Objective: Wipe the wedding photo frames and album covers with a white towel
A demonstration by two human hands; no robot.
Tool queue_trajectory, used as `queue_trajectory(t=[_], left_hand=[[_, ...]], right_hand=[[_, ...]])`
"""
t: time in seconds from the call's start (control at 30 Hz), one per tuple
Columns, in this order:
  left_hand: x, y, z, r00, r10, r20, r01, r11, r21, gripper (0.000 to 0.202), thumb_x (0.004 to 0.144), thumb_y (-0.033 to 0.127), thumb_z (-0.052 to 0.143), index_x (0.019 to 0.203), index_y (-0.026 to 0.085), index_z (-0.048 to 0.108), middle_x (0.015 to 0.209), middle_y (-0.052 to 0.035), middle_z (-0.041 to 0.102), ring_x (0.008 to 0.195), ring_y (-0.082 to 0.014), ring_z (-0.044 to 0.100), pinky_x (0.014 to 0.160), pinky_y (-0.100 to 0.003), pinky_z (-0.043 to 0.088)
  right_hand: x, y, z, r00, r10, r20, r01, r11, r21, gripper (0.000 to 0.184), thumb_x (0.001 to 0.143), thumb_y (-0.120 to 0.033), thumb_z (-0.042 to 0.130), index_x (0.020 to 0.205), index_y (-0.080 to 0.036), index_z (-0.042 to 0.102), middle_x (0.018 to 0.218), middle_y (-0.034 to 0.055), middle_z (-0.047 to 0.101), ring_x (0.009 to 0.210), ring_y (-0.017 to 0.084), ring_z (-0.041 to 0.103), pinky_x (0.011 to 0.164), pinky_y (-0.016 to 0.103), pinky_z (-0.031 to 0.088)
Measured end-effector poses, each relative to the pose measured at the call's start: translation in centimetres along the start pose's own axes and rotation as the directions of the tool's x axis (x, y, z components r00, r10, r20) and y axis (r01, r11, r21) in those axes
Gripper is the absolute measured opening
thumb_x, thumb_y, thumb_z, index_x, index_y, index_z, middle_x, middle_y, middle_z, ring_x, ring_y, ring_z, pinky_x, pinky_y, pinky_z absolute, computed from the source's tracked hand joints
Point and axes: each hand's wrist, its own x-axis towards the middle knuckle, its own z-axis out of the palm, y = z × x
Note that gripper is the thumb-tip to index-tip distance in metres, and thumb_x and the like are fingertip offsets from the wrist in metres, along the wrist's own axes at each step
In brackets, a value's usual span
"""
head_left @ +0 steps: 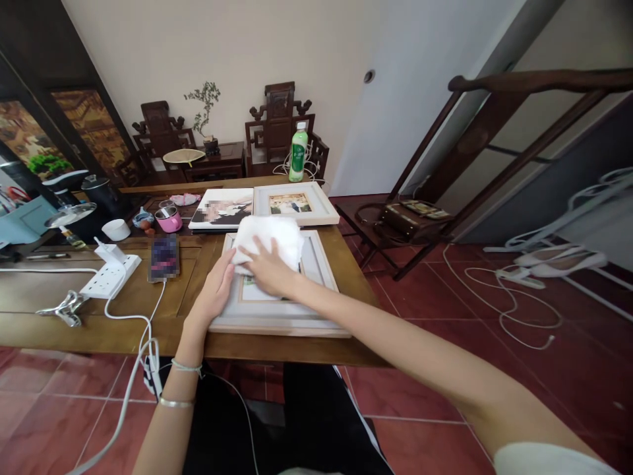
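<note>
A light wooden picture frame (277, 328) lies flat near the front edge of the table, its picture mostly covered. On its upper part rests a folded white cloth (270, 231). My right hand (270, 267) presses flat on the cloth with its fingers spread. Along the left side of the frame lies my left hand (216, 287), fingers stretched out against the rim. Behind are a second framed picture (326, 208) and a flat photo panel (202, 214), side by side.
A green bottle (297, 155) stands at the table's back edge. To the left are a phone (164, 257) on a cable, a white power strip (109, 272), a pink cup (169, 218) and a metal clip-like object (66, 309). A dark wooden chair (420, 231) stands right.
</note>
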Motion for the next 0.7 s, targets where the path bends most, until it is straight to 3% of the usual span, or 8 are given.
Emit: queue_trajectory(t=[0.13,0.23,0.4,0.53,0.7], left_hand=[[-0.1,0.2,-0.1,0.999,-0.019,-0.028,0.018,1.0,-0.015,0.057,0.098,0.044,0.018,0.141,0.013,0.039,0.147,-0.0119,0.042,0.137,-0.019,0.037,0.115,-0.038,0.026],[0.0,-0.1,0.1,1.0,-0.027,-0.005,0.028,0.999,0.022,0.054,0.098,0.043,0.02,0.136,0.015,0.046,0.144,-0.0111,0.045,0.136,-0.0197,0.038,0.116,-0.039,0.026],[0.1,-0.8,0.5,0.995,0.024,0.102,-0.038,0.99,0.139,0.045,0.095,0.036,0.036,0.128,0.011,0.055,0.145,-0.015,0.044,0.14,-0.025,0.031,0.115,-0.045,0.025],[0.1,-1.2,0.7,0.994,0.028,0.106,-0.045,0.985,0.165,0.044,0.094,0.03,0.037,0.128,0.008,0.055,0.142,-0.0176,0.046,0.141,-0.0257,0.03,0.116,-0.047,0.025],[0.2,-1.5,1.0,0.997,0.052,0.062,-0.062,0.985,0.16,0.041,0.093,0.025,0.036,0.126,0.012,0.057,0.138,-0.0152,0.051,0.138,-0.0252,0.035,0.114,-0.048,0.028]], right_hand=[[-3.7,-3.9,-1.4,0.981,-0.154,0.118,0.142,0.984,0.106,0.054,0.077,-0.002,0.043,0.126,-0.018,0.06,0.153,0.0082,0.03,0.139,0.046,0.015,0.101,0.075,0.022],[-7.2,-4.9,-2.7,0.957,-0.23,0.177,0.191,0.959,0.21,0.06,0.074,0.001,0.042,0.126,-0.021,0.06,0.15,0.007,0.036,0.139,0.043,0.017,0.103,0.073,0.022],[-11.2,-2.7,-4.5,0.946,-0.185,0.266,0.098,0.946,0.309,0.068,0.064,0.006,0.04,0.118,-0.027,0.066,0.146,0.0017,0.042,0.14,0.036,0.021,0.105,0.069,0.022],[-13.3,-0.4,-5.5,0.954,-0.114,0.278,0.032,0.959,0.283,0.07,0.06,0.008,0.036,0.109,-0.027,0.07,0.141,-0.0002,0.049,0.14,0.029,0.025,0.108,0.061,0.026],[-13.2,-2.2,-4.8,0.96,-0.091,0.264,0.022,0.967,0.254,0.071,0.061,0.007,0.038,0.116,-0.028,0.067,0.148,-0.0009,0.039,0.142,0.035,0.017,0.107,0.068,0.021]])
